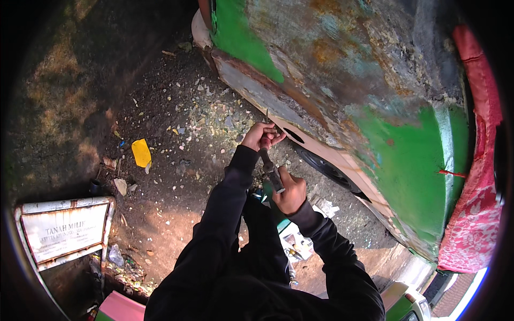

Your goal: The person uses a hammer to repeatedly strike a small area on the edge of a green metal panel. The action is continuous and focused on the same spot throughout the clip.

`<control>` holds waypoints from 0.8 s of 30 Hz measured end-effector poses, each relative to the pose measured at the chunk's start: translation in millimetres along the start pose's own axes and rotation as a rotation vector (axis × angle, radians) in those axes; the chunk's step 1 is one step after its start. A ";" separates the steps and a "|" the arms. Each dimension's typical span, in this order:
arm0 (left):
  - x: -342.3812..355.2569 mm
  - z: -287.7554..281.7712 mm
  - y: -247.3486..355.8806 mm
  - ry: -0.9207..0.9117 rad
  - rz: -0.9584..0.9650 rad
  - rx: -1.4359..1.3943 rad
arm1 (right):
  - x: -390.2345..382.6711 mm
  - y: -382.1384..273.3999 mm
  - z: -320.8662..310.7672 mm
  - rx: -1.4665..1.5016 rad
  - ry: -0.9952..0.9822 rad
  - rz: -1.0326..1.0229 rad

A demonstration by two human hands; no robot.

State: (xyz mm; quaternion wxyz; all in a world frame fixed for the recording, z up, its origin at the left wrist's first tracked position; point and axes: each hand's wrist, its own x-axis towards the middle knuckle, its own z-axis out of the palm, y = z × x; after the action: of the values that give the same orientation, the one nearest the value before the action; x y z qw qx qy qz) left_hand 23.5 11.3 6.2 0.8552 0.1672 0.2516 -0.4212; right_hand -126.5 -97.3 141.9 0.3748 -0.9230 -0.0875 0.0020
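My left hand point(261, 136) is closed around the red handle of a screwdriver or chisel point(265, 143); its thin blade points away from me beside the lower edge of a vehicle's body point(332, 80). My right hand point(290, 191) grips a hammer point(272, 170). The hammer's metal head lines up with the butt of the red handle and looks close to it or touching; I cannot tell which. Green paint, bare grey metal and rusty brown patches cover the body panel. An oval dark hole point(293, 135) in its pale lower strip lies just right of my left hand.
A dark tyre point(329, 170) shows under the panel. Paint flakes litter the ground, with a yellow scrap point(141, 153) at left. A rusty-framed white sign point(65, 229) stands at lower left. Pink-red cloth point(471, 214) hangs at right. Pale items point(297, 243) lie near my legs.
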 end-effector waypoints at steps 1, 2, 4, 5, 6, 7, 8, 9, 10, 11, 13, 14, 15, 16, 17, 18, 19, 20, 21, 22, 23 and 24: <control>-3.3 5.6 -4.7 -0.026 -0.001 -0.021 | -1.6 3.5 -1.7 -0.006 -0.003 0.001; -6.0 11.6 -8.7 -0.051 -0.002 -0.043 | -3.1 6.5 -3.2 -0.013 -0.006 0.002; -9.4 12.9 -7.0 -0.060 0.008 -0.043 | -3.6 5.6 -2.1 0.002 0.002 0.003; -11.3 12.7 -5.4 -0.071 0.008 -0.039 | -4.2 4.9 -1.9 0.009 0.006 0.004; -12.9 12.8 -3.7 -0.081 0.008 -0.034 | -4.4 2.9 -1.5 0.019 0.016 0.010; -13.3 13.5 -1.7 -0.029 0.004 -0.003 | -4.6 0.1 -1.1 0.028 0.025 0.016; -12.8 14.7 0.8 0.024 0.000 0.027 | -4.3 -1.5 -0.6 0.038 0.034 0.023; -12.5 13.9 1.0 0.045 -0.005 0.030 | -4.1 -1.0 1.0 0.046 0.055 -0.013; -12.0 13.0 1.5 0.067 -0.010 0.033 | -3.9 0.6 3.4 0.055 0.076 -0.048; -12.6 11.4 0.5 0.057 -0.014 0.006 | -3.8 1.3 5.1 0.065 0.097 -0.083; -16.1 16.0 -2.1 0.025 0.017 -0.048 | -6.0 -4.4 -2.3 0.083 0.097 -0.147; -15.4 17.9 0.2 0.028 0.010 -0.028 | -6.8 -5.6 -5.6 0.091 0.098 -0.178; -14.0 19.3 2.0 0.031 0.003 -0.006 | -5.8 0.7 -3.4 0.043 0.125 -0.253; -11.5 17.9 -1.6 0.034 -0.012 0.009 | -2.4 8.6 3.0 -0.040 0.106 -0.202; -10.2 15.8 -6.8 0.045 -0.014 -0.003 | 3.7 16.5 10.9 -0.123 0.087 -0.151; -9.1 14.3 -4.8 0.053 -0.003 -0.009 | 12.8 17.3 14.2 -0.203 0.074 -0.113; -8.2 12.7 -2.6 0.060 0.009 -0.015 | 11.3 9.3 7.3 -0.234 0.058 -0.110; -7.3 11.3 0.3 0.067 0.021 -0.022 | 8.1 6.9 5.6 -0.160 0.077 -0.140; -10.9 13.7 0.1 -0.001 0.004 -0.086 | 0.6 6.7 3.5 -0.086 0.090 -0.161; -11.1 15.7 -1.1 0.022 0.018 -0.075 | -3.0 6.0 0.8 -0.013 0.102 -0.182; -11.3 19.2 -1.8 0.046 0.033 -0.064 | -2.9 4.9 -2.7 0.032 0.129 -0.229; -11.7 20.2 -3.0 0.074 0.046 -0.050 | -0.9 8.7 0.9 -0.039 0.097 -0.156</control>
State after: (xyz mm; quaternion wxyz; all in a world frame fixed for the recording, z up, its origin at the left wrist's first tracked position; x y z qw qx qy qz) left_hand 20.8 6.9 29.3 0.8588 0.1670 0.2893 -0.3885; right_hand -126.1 -102.9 135.1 0.3595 -0.9195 -0.1410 -0.0736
